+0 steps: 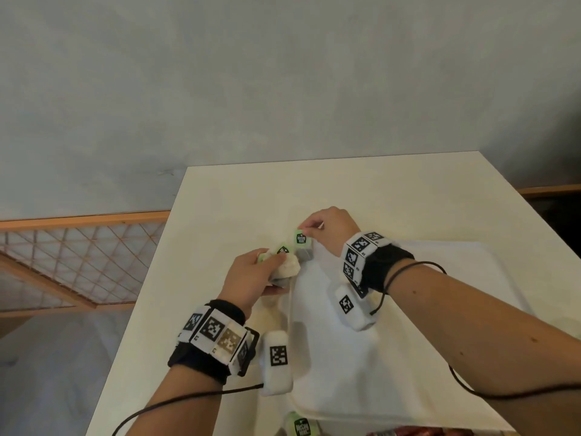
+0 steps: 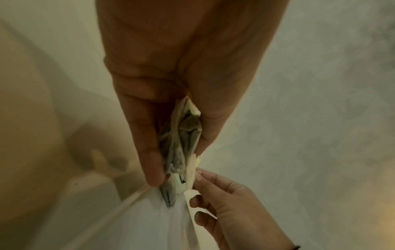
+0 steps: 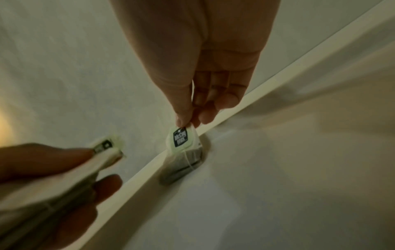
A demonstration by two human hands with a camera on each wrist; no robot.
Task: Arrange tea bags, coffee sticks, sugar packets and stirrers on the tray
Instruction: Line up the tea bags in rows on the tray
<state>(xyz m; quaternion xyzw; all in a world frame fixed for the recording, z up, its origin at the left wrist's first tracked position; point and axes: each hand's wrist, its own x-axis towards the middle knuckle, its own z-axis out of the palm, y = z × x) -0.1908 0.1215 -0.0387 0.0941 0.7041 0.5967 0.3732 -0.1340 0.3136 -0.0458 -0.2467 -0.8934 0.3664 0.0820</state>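
Your left hand grips a small bundle of tea bags, fingers and thumb curled round them, held just over the near-left edge of the white tray on the white table. Just right of that grip, your right hand pinches the green tag of a single tea bag between thumb and fingertips; the bag hangs below the pinch and touches the tray's inner corner. Nearer you than both grips, another tea bag lies by the tray's near edge.
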